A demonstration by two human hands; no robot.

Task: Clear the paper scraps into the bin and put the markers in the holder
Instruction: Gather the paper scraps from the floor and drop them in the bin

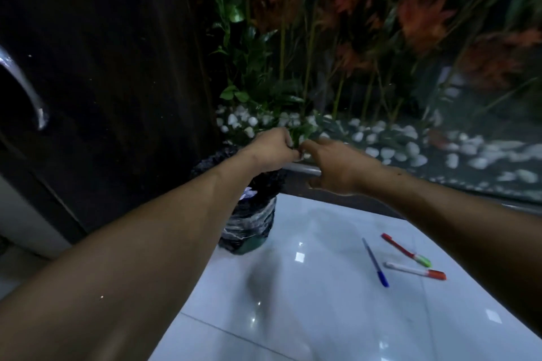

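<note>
My left hand [275,149] curls shut and my right hand [331,167] hangs loose-fingered, touching above the black-bagged bin [249,228] to drop scraps, though I cannot tell what they hold, while three slim markers [406,252] wait on the glossy white surface [322,316].

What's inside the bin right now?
White paper scraps show just inside the bin, under its black liner rim. The left forearm covers most of the opening, so the rest is hidden.

A black-lined bin [249,214] stands at the glossy bench's far left edge, white paper scraps [248,193] inside. Three markers [406,258] lie flat, near one another, to its right.
</note>
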